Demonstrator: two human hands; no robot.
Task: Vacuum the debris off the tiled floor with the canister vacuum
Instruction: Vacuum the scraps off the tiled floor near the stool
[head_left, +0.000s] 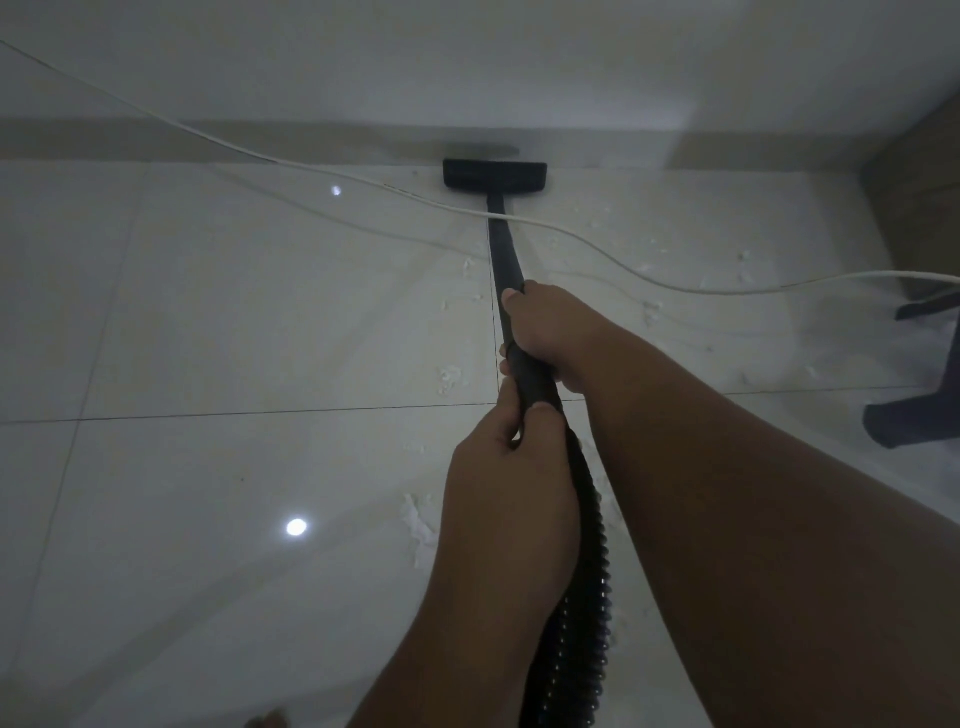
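Dimly, left hand (511, 467) and right hand (545, 338) tight around the wand (501, 244), seemingly too dark for legible print

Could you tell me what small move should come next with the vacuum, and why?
Probably draw the floor head back from the baseboard, veering slightly left over the white scraps beside the wand. The head sits against the baseboard, the left hand and right hand grip the wand, and scraps lie nearer the person. Mind the white cord across it.
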